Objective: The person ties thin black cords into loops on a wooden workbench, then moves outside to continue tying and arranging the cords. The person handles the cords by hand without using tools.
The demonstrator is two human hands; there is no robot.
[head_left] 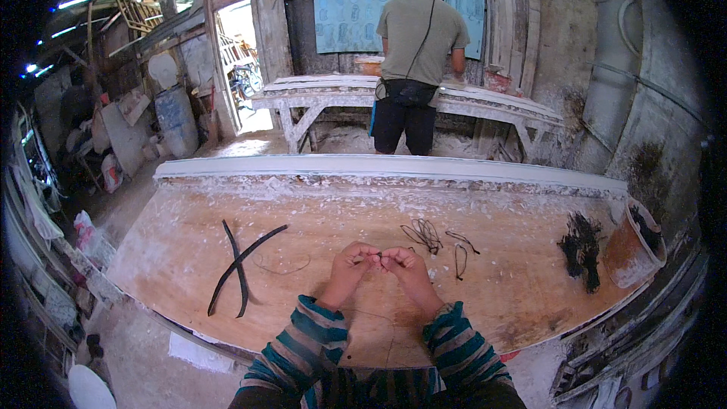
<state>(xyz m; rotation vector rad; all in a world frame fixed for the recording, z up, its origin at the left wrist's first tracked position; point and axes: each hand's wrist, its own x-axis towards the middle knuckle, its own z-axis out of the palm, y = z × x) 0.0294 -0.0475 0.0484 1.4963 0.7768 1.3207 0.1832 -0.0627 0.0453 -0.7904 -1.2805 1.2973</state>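
Observation:
My left hand [354,263] and my right hand [409,266] meet above the middle of the wooden board [318,216], thumbs and fingertips pinched together. Between them is a small dark piece, perhaps thin wire or cord; its kind is too small to make out. Right of my right hand lie several thin dark loops [426,235], two of them set apart from the bunch. Over to the left, two black strips [238,263] cross in an X, with a thin curved strand [284,270] beside them. Another fine strand runs down the board below my hands.
A tangle of black fibres [581,250] lies at the right, by a dusty orange bucket [632,246]. A long white strip [394,169] borders the board's far edge, with white flakes scattered before it. Beyond, a person [421,53] stands at a whitened bench [492,101].

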